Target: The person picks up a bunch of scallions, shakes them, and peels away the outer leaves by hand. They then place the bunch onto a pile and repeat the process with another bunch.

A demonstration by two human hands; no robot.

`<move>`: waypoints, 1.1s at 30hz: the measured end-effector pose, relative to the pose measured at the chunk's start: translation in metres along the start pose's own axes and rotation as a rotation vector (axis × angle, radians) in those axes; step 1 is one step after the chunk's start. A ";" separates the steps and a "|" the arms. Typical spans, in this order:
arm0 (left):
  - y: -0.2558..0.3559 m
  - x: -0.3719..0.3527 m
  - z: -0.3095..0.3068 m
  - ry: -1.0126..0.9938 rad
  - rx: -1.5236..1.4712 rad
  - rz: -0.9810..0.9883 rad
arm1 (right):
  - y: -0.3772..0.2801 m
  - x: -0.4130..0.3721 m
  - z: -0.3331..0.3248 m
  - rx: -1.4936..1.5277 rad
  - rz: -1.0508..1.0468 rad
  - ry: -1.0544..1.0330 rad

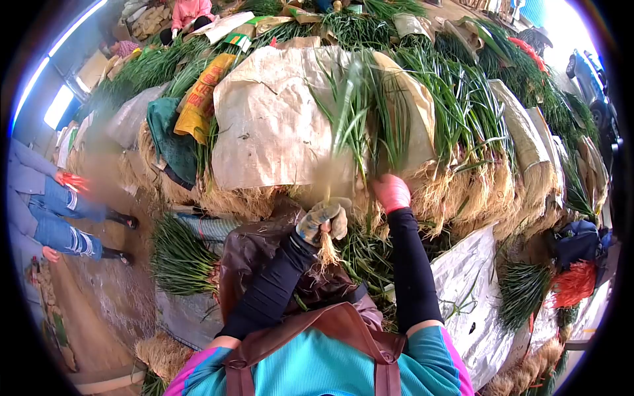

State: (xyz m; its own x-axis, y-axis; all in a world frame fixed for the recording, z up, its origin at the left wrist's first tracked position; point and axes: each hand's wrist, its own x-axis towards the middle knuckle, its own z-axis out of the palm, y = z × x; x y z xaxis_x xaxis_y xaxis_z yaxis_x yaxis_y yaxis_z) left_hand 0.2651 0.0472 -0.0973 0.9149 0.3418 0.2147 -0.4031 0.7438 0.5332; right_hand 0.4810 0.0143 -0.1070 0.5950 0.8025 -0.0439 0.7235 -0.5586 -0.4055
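Observation:
In my gloved left hand (pixel 322 221), the fingers are wrapped round a green onion (pixel 328 249), its pale roots hanging below the fist and its green leaves rising blurred above. My right hand (pixel 391 193), in a pink glove, is closed at the base of green onions (pixel 395 129) in the heap ahead; its fingertips are partly hidden. Right of it lie more rooted green onions (pixel 465 119). A pale woven sheet (pixel 274 119) covers part of the heap. Loose green leaves (pixel 366 257) lie between my forearms, beside the brown apron (pixel 254 254) on my lap.
At left, a bundle of green onions (pixel 181 254) lies near my lap. A person in torn jeans (pixel 59 228) stands further left; another in pink (pixel 191 12) sits at the back. Silvery sheeting (pixel 472 297), another bundle (pixel 524 294) and red strings (pixel 573 284) are at right.

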 end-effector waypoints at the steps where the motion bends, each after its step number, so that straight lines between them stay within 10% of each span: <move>1: 0.000 -0.002 -0.003 0.115 0.115 0.069 | -0.004 0.002 0.005 0.126 -0.094 0.059; 3: -0.004 -0.001 -0.004 0.635 0.188 -0.023 | -0.018 -0.015 -0.012 0.486 -0.095 -0.108; 8: -0.010 -0.020 -0.024 0.666 0.385 -0.225 | -0.043 -0.056 0.003 0.826 -0.207 -0.315; 13: -0.009 -0.011 -0.006 0.753 0.178 -0.298 | -0.054 -0.065 0.032 1.706 0.214 -0.376; 16: -0.011 -0.016 -0.003 0.795 0.293 -0.154 | -0.062 -0.082 0.038 1.143 -0.091 -0.044; 20: -0.008 -0.014 0.001 0.668 0.204 -0.140 | -0.025 -0.075 0.033 1.453 0.226 0.135; 22: -0.001 -0.016 0.001 0.648 0.183 -0.094 | -0.015 -0.078 0.029 1.446 0.236 0.057; 24: 0.004 -0.020 0.003 0.658 0.217 -0.112 | -0.011 -0.087 0.015 0.302 -0.245 -0.796; 29: -0.006 -0.030 -0.003 0.750 0.435 -0.073 | -0.077 -0.051 -0.032 0.722 -0.157 0.149; 33: -0.005 -0.027 0.005 0.829 0.444 -0.135 | -0.067 -0.014 -0.015 1.331 -0.053 -0.085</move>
State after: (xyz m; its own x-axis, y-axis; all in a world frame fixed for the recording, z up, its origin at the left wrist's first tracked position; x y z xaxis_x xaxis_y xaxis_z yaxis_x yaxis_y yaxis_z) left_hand 0.2429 0.0312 -0.1019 0.5768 0.6947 -0.4297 -0.0938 0.5789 0.8100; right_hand 0.4292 0.0369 -0.0660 0.5184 0.8543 -0.0375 -0.1747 0.0629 -0.9826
